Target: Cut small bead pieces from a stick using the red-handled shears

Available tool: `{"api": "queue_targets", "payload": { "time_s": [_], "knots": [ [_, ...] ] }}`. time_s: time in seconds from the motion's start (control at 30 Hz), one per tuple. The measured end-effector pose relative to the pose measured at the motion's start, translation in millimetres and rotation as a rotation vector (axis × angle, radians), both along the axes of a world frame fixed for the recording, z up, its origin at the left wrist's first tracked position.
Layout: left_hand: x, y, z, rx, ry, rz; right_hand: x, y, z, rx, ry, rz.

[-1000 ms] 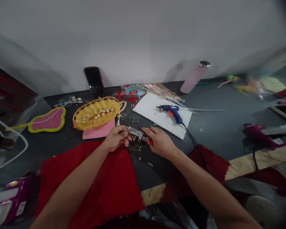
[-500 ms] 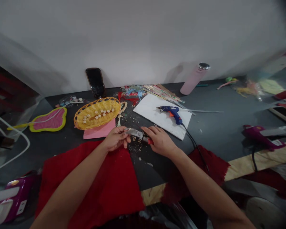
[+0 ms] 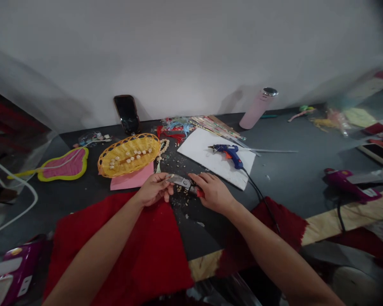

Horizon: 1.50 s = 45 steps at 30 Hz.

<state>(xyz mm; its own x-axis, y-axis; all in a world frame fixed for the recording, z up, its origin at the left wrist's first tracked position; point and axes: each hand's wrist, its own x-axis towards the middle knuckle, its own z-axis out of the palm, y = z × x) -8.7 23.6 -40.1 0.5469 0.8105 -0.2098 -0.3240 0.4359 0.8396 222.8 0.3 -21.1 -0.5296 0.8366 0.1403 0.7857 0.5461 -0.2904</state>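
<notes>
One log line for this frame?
right hand: grips red-handled cutter | left hand: fingertips at its tip | below: pale scraps on table | nearby: yellow basket

Centre: we mark the cutters (image 3: pixel 185 184), grey steel with red grips. Left of centre we note a yellow woven basket (image 3: pixel 129 154) over pink paper (image 3: pixel 132 180); right of centre, a blue, orange-triggered glue gun (image 3: pixel 228 152) on a white board (image 3: pixel 207 163); lower left, red cloth (image 3: pixel 127 246).
</notes>
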Motion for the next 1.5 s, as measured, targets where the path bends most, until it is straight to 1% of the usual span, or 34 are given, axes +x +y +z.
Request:
{"api": "queue_targets", "payload": {
  "time_s": [0.2, 0.4, 0.63, 0.83, 1.03, 1.2, 1.5],
  "knots": [
    [0, -1, -0.4, 0.007, 0.030, 0.018, -2, -3, -0.3, -0.015, 0.009, -0.012],
    [1, 1, -0.9, -0.006, 0.005, 0.076, -2, -2, -5.7, 0.038, 0.015, -0.064],
    [6, 2, 2.9, 0.002, -0.036, 0.136, 1, 1, -5.7, 0.065, 0.020, -0.064],
    [9, 2, 1.0, -0.007, 0.001, 0.195, 0, 2, -6.3, 0.047, -0.002, -0.057],
    [11, 2, 4.7, -0.032, 0.006, 0.214, 2, 2, -5.0, 0.060, -0.014, -0.071],
    [11, 2, 6.0, -0.024, 0.006, 0.194, 3, 2, -2.1, 0.068, -0.017, -0.070],
    [4, 1, 3.5, 0.007, 0.002, 0.078, 5, 2, 2.0, 0.038, 0.007, -0.011]
  ]
}}
